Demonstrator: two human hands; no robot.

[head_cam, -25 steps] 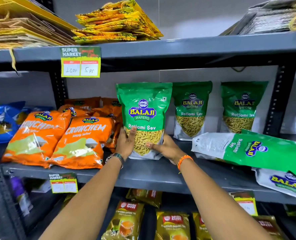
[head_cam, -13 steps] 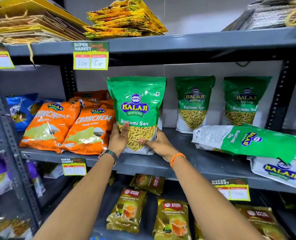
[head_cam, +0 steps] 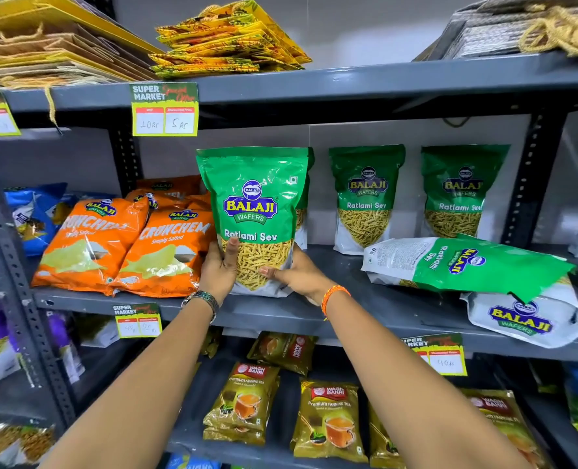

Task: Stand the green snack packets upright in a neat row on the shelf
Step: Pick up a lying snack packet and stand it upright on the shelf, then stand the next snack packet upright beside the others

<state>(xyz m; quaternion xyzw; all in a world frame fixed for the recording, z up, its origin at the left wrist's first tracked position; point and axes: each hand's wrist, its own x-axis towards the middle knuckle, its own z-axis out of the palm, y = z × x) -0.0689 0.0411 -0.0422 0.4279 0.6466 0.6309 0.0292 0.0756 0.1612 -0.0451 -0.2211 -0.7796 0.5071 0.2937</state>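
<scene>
While both hands clasp its lower half, the green snack packet (head_cam: 252, 211) stands upright on the grey middle shelf (head_cam: 382, 299), close to the near edge. The left hand (head_cam: 217, 270) wraps the packet's left side with its thumb laid up the front, and the right hand (head_cam: 296, 274) grips the lower right corner, thumb pressed across the clear window. Just behind it, at the far wall, a sliver of another green packet (head_cam: 306, 198) peeks out; whether the two touch is hard to tell. To the right, two more upright green packets (head_cam: 367, 198) (head_cam: 460, 194) stand along the back, with a bare gap of shelf between each. Near and right of them, a green packet lying on its side (head_cam: 467, 265) rests partly on a flat white-backed packet (head_cam: 531, 319), which overhangs the shelf's near edge. On the left, orange crisp bags (head_cam: 165, 252) lean back (the nearest one is touching or just beside the held packet). Open shelf surface runs from the right hand to the lying packet. A price tag (head_cam: 164, 110) hangs from the upper shelf (head_cam: 348, 82), well above the held packet's top.
</scene>
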